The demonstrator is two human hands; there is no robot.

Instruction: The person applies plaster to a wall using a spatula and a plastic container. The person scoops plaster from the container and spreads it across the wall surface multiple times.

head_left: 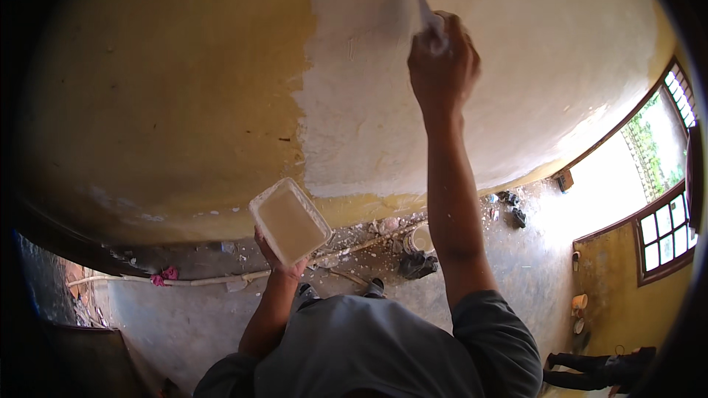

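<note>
My right hand is raised to the wall at the upper middle, its fingers closed round a pale, tapering hand tool. Motion blurs this tool, and whether it is a brush or a putty knife I cannot tell. Its thin tip points up at the white-coated part of the wall; contact is unclear. Lower down, my left hand grips a rectangular plastic tub from below, in front of the wall's foot. Pale, creamy liquid lies inside the tub, and its rim is smeared white.
Yellow-brown wall borders the white coat on the left. Along its foot lie a long pole, debris, a round bucket and a black plastic bag. A pink cloth lies left; a doorway and a barred window stand right. Someone's dark-clothed legs show lower right.
</note>
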